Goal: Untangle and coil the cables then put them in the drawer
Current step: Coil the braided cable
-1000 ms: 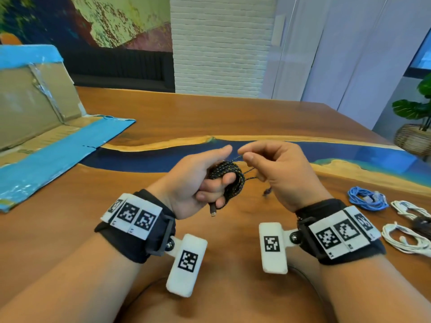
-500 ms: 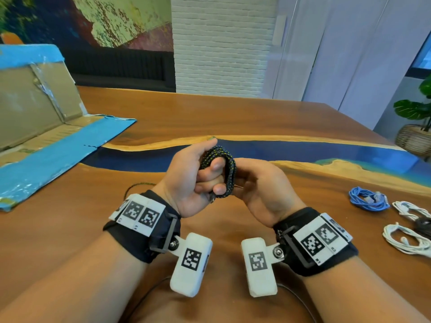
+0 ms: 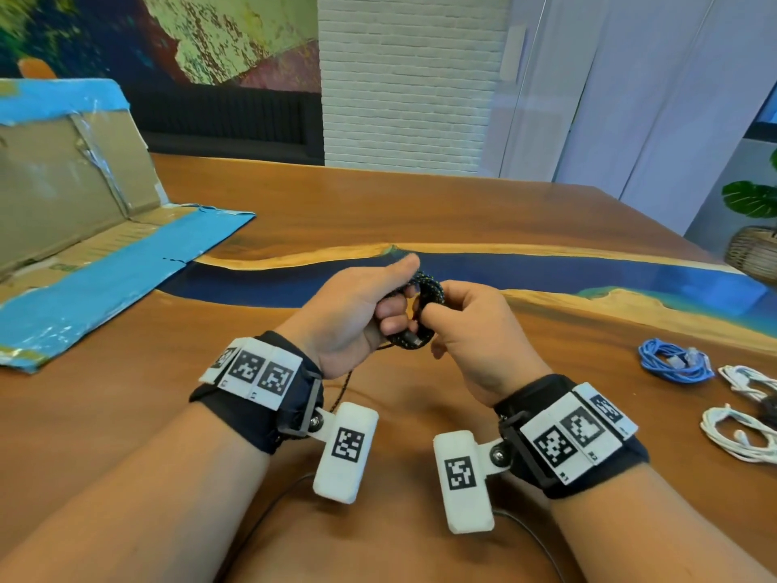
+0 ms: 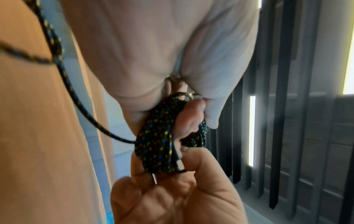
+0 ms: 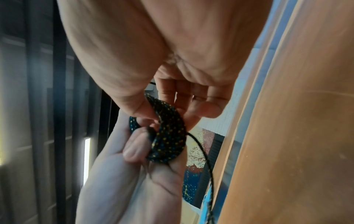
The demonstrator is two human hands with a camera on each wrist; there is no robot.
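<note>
A black braided cable (image 3: pixel 425 297) with yellow and blue flecks is wound into a small coil held above the wooden table (image 3: pixel 420 212). My left hand (image 3: pixel 399 296) grips the coil, with fingers curled through the loops and the thumb on top. My right hand (image 3: pixel 441 305) pinches the coil's right side. In the left wrist view the coil (image 4: pixel 159 141) shows a metal plug (image 4: pixel 179 164) against the right hand's fingers. The right wrist view shows the coil (image 5: pixel 168 139) pinched between thumb and fingers. A loose strand (image 3: pixel 344 385) hangs down past my left wrist.
At the right lie a coiled blue cable (image 3: pixel 672 363) and two white cable bundles (image 3: pixel 744 380) (image 3: pixel 740 431). An opened cardboard box with blue tape (image 3: pixel 84 246) lies at the left. A wicker plant pot (image 3: pixel 757 250) stands beyond the table's right edge.
My right hand let go of the strand it held above the coil, passed around the coil and now pinches its right side. The loose tail now hangs below my left wrist.
</note>
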